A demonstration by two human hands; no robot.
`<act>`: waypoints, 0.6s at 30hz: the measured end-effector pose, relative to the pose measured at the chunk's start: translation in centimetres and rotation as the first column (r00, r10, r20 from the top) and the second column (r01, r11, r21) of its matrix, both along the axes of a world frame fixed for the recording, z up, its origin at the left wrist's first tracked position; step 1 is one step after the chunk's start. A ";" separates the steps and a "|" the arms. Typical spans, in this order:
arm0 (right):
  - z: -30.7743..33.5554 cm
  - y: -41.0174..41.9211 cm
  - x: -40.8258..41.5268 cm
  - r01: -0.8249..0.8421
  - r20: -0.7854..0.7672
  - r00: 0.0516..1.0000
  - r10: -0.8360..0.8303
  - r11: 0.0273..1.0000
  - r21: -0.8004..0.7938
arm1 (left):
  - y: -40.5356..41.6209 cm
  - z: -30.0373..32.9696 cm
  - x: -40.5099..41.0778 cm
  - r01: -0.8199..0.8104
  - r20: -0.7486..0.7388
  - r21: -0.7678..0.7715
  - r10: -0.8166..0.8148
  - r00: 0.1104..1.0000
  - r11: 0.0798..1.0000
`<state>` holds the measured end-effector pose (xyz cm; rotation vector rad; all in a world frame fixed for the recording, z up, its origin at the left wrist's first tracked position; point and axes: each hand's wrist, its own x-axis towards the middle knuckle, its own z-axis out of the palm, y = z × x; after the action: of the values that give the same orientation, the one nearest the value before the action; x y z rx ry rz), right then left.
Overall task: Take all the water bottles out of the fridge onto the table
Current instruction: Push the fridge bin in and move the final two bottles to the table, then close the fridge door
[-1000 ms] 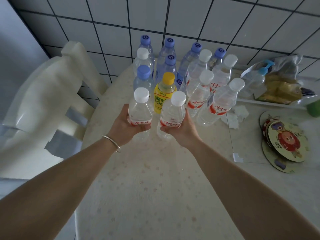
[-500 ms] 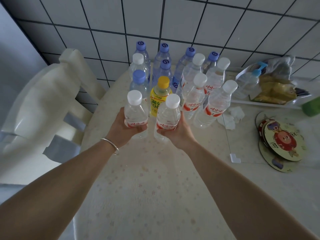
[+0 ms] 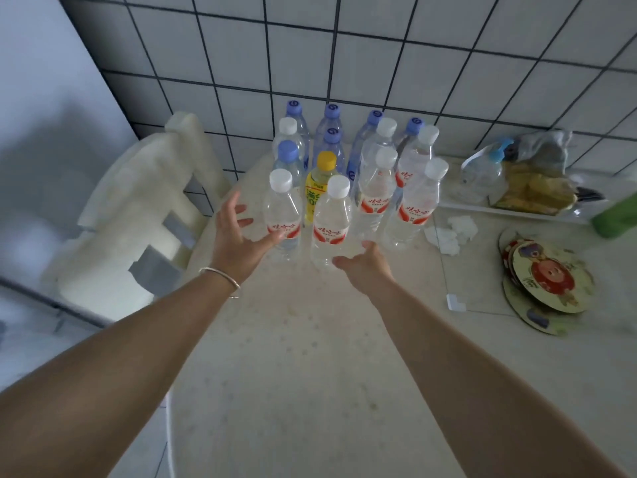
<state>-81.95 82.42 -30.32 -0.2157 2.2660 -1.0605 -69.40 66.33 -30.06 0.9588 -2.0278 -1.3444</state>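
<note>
Two clear white-capped water bottles with red labels stand upright at the front of a cluster on the round table (image 3: pixel 310 357): the left one (image 3: pixel 282 219) and the right one (image 3: pixel 331 229). My left hand (image 3: pixel 238 236) is spread open just left of the left bottle, its thumb near the bottle's base. Just below the right bottle's base, my right hand (image 3: pixel 365 267) is open and holds nothing. Behind them stand a yellow-capped drink bottle (image 3: pixel 320 181), several blue-capped bottles (image 3: pixel 331 132) and more white-capped bottles (image 3: pixel 413 201). The fridge is out of view.
A white chair (image 3: pixel 138 219) stands left of the table against the tiled wall. At the right are a tray (image 3: pixel 517 210) with a spray bottle and bags, crumpled tissue (image 3: pixel 451 232), round coasters (image 3: pixel 544 281) and a green object (image 3: pixel 617 215).
Both hands have let go of the two front bottles, which now stand on the table. The hands have opened and drawn back a little.
</note>
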 end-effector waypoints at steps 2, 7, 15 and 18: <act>1.0 1.4 1.7 -0.056 -0.014 0.998 0.056 0.998 0.001 | 1.8 0.7 1.5 -0.026 -0.005 -0.019 0.026 1.000 0.999; 5.9 5.5 8.3 -0.194 -0.197 0.969 0.151 0.955 -0.225 | 8.1 3.8 5.9 -0.159 -0.123 -0.080 0.149 0.981 0.984; 12.9 11.6 20.1 -0.359 -0.372 0.910 0.185 0.801 -0.479 | 19.1 11.6 16.4 -0.304 -0.334 -0.191 0.230 0.914 0.933; 14.8 12.8 23.2 -0.422 -0.425 0.878 0.219 0.771 -0.477 | 21.4 13.7 20.2 -0.368 -0.377 -0.182 0.281 0.883 0.912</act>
<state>-58.71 95.19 -15.56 -1.0860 2.0221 -1.5601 -49.19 87.73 -16.34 0.8378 -1.6322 -0.9677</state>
